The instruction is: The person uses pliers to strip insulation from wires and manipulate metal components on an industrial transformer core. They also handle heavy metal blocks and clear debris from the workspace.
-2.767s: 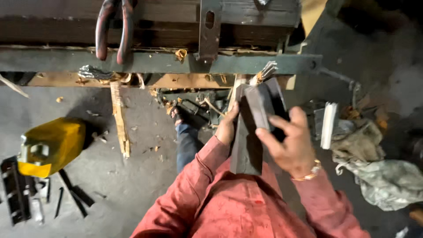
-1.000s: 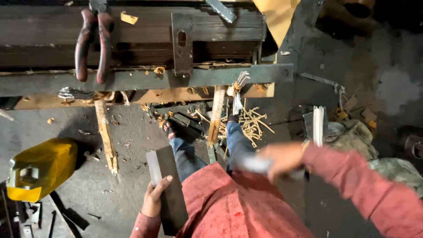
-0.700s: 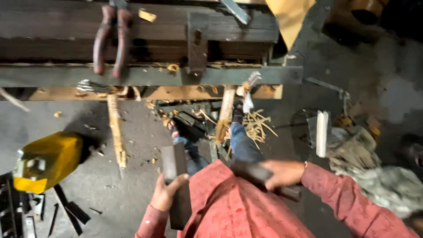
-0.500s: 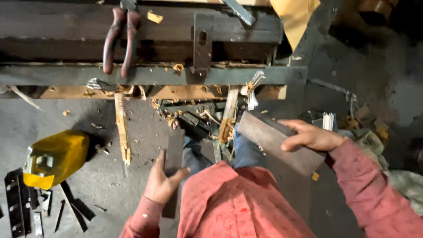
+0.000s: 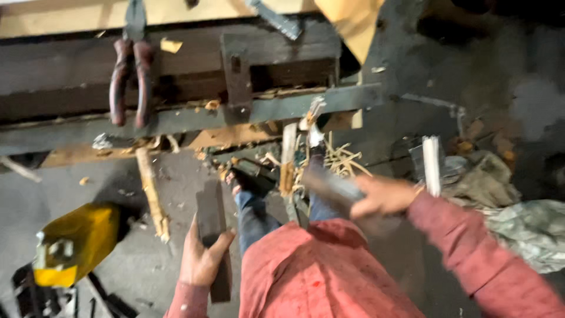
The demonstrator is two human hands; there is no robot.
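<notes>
Lowered since before, two hands each grip one dark block: left (image 5: 200,259), right (image 5: 382,197).

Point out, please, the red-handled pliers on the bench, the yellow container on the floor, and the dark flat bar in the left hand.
Red-handled pliers (image 5: 130,79): head view, handles.
Yellow container (image 5: 79,238): head view, top face.
Dark flat bar (image 5: 209,212): head view, upper end.
</notes>
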